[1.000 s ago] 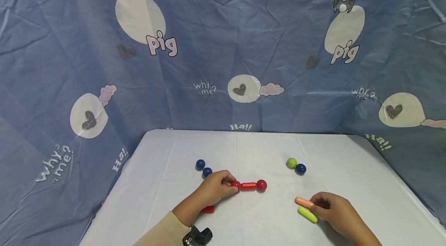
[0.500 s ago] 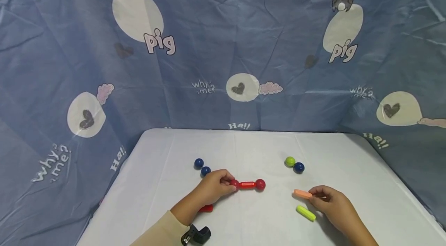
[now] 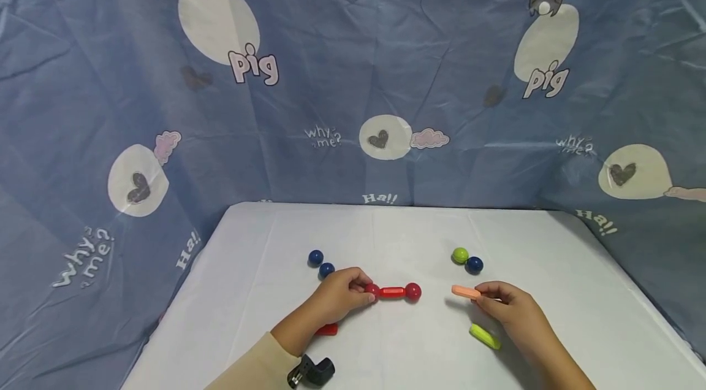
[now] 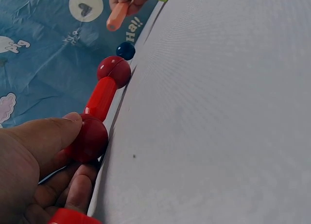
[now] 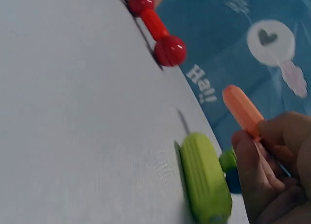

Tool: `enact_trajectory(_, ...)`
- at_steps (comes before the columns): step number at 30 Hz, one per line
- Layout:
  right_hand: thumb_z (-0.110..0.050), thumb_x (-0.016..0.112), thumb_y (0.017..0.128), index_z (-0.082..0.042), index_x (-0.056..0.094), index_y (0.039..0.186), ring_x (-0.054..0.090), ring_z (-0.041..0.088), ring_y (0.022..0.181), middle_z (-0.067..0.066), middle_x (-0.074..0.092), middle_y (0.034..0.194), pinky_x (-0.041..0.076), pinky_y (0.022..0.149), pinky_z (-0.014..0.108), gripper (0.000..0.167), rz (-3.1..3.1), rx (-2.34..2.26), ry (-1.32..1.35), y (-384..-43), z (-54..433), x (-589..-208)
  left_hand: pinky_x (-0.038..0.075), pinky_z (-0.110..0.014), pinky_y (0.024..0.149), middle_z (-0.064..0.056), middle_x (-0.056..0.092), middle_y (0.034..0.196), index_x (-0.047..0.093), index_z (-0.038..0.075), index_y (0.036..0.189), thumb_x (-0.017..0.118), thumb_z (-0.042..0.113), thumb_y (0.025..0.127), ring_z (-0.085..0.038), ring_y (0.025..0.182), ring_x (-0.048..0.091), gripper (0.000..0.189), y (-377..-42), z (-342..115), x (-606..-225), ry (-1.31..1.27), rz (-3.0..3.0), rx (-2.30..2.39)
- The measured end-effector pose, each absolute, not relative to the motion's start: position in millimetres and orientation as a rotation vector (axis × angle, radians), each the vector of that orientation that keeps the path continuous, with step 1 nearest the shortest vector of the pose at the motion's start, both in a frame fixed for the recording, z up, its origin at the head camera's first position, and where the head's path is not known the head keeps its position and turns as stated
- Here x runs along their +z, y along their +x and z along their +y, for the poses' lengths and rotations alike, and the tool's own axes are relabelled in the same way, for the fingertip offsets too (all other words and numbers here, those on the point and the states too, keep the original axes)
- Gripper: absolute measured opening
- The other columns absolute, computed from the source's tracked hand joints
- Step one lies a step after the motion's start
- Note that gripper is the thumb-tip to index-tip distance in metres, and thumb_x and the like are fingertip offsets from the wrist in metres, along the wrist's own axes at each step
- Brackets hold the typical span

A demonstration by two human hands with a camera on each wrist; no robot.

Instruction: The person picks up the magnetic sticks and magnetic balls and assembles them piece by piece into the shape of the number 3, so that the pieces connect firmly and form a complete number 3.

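Observation:
My left hand point(image 3: 343, 297) pinches the near red ball point(image 4: 88, 139) of a dumbbell-shaped piece, a red rod point(image 3: 392, 292) with a red ball point(image 3: 413, 292) at each end. Between the thumb and fingers of my right hand point(image 3: 513, 310) is an orange rod point(image 3: 466, 292), raised over the table with its shadow below. Its free end points left, toward the red piece. On the table under the right hand lies a yellow-green rod point(image 3: 485, 336). Another red piece point(image 3: 327, 330) shows partly from behind the left forearm.
Two dark blue balls point(image 3: 315, 257) lie beyond the left hand. Farther right, a green ball point(image 3: 460, 256) sits beside a dark blue ball point(image 3: 474, 265). The white table point(image 3: 408, 353) ends at a blue patterned curtain point(image 3: 331, 71). A black strap device point(image 3: 312, 371) is on the left wrist.
My right hand has lifted the orange rod from beside the yellow-green rod and carried it left and away from me. The left hand keeps its hold on the red ball.

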State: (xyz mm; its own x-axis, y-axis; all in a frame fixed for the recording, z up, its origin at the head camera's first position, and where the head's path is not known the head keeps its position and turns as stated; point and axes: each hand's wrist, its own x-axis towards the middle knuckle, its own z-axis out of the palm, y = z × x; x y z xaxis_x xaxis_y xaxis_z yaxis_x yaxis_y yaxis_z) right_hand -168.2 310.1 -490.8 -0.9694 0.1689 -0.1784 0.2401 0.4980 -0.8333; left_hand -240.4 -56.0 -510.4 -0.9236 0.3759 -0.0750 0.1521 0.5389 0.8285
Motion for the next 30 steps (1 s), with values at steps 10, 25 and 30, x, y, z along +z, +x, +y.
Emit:
enact_trajectory(10,-0.027,0.081,0.092,-0.011,0.075,0.116,0.058,0.018,0.096,0.003,0.072,0.108,0.051,0.075,0.027,0.030,2.638,-1.514,0.263,-191,278,-484,0.054,-0.025,0.075,0.009,0.068,0.092,0.073,0.023,0.106,0.086,0.025,0.088,-0.012,0.085,0.064,0.022,-242,-57,-509,0.453,2.535,1.332)
enact_trajectory(25,-0.018,0.078,0.093,-0.011,0.076,0.112,0.062,0.021,0.094,0.005,0.073,0.104,0.052,0.077,0.032,0.020,2.613,-1.481,0.236,-205,258,-482,0.054,-0.026,0.076,0.010,0.068,0.091,0.073,0.022,0.107,0.085,0.025,0.089,-0.012,0.085,0.064,0.022,-240,-55,-507,0.444,2.540,1.314)
enact_trajectory(30,-0.017,0.076,0.095,-0.009,0.075,0.114,0.063,0.020,0.095,0.005,0.073,0.106,0.053,0.080,0.032,0.021,2.569,-1.524,0.255,-207,257,-484,0.054,-0.026,0.077,0.010,0.068,0.092,0.073,0.023,0.107,0.086,0.026,0.088,-0.012,0.086,0.063,0.023,-239,-55,-508,0.433,2.539,1.310)
